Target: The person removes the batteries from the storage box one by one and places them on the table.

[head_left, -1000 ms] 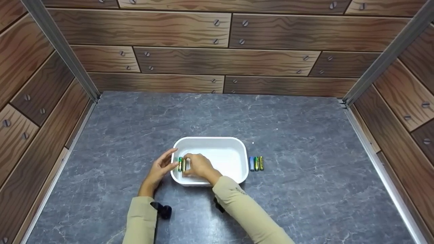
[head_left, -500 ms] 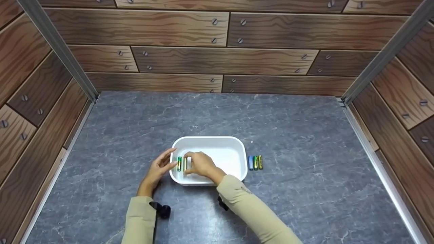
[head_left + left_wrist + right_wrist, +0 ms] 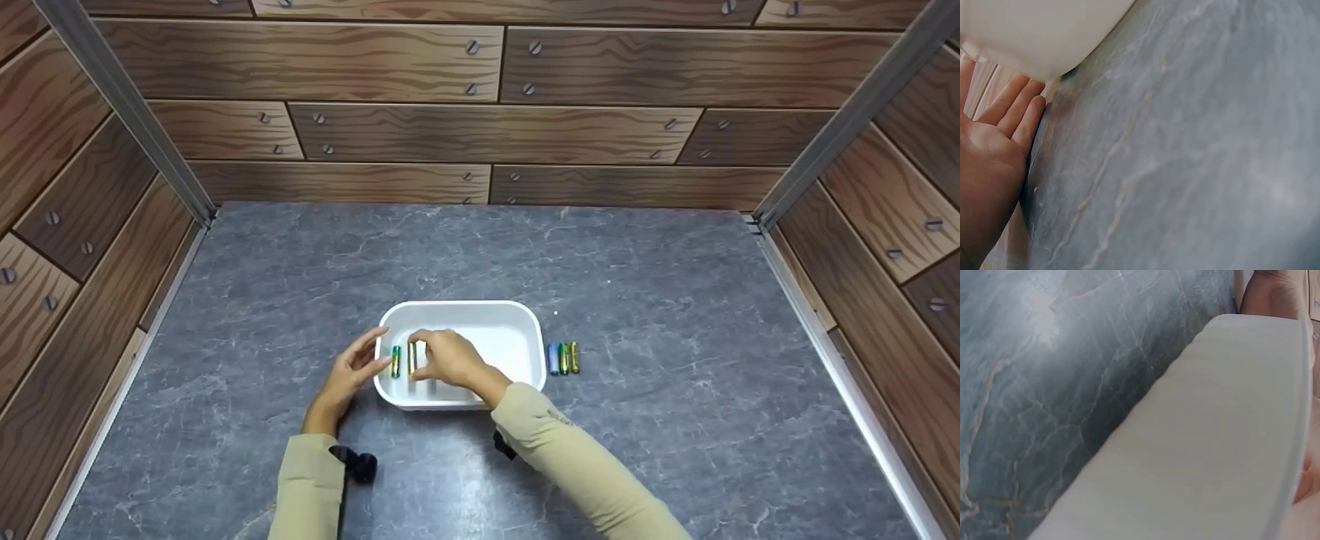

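Observation:
In the head view, a white rectangular tub stands on the dark marbled table. A green and gold battery lies in the tub by its left wall. To the right of it, my right hand pinches a second, gold-looking battery by its two ends between thumb and forefinger, over the tub. My left hand touches the tub's left rim, thumb tip at the edge. The left wrist view shows its fingers stretched out against the tub's outer side.
Just right of the tub stand three batteries in a row: one blue, one green, one gold and green. Wood-patterned walls enclose the table at the back and both sides.
My right hand has moved slightly right with the pinched battery, widening the gap from the green battery. My left hand stays at the rim.

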Available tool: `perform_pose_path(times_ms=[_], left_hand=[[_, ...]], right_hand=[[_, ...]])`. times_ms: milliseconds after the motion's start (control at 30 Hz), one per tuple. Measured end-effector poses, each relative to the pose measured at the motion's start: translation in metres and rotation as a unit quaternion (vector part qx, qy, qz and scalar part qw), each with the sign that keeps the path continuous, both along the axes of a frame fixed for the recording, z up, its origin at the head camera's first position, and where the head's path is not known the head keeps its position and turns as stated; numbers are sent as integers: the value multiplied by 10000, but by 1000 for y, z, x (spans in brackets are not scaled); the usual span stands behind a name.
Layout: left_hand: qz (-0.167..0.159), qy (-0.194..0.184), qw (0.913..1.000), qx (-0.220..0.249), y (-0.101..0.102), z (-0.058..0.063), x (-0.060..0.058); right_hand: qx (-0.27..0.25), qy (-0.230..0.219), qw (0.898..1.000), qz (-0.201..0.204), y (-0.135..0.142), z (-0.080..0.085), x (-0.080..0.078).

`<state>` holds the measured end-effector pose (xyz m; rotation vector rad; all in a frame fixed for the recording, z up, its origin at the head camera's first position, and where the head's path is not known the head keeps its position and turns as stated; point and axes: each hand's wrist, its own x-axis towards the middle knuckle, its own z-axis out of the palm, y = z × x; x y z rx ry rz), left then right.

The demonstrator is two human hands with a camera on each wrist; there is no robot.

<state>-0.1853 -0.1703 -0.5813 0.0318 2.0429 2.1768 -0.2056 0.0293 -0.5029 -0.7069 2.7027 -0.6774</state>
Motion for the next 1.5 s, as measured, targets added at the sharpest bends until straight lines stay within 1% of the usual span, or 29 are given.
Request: perform_pose_path(times_ms=[333,400,533,733,967,1200,1400,1500], left_hand=[[53,10,10000,-38,0,1,0],[58,-4,10000,-7,0,1,0],[15,0,9999,-99,0,1,1],[52,-1,9997,-256,1,1,2],[116,-56,9997,-190,1,2,1],[92,-35,9999,-122,1,1,1],[67,-98,9998,-141,0,2,1],[54,-132,9998,-156,0,2,1]], right_hand=[[-162,-5,9998,122,13,14,4],[-231,-24,9996,140,16,15,5],[-441,-3,9989,177,21,18,8],[-586,73,9980,246,29,18,10],[-632,19,9977,250,38,19,12],[-748,-84,9971,131,50,19,13],[-879,7,9961,95,61,17,13],[-966,-15,9953,77,68,16,13]])
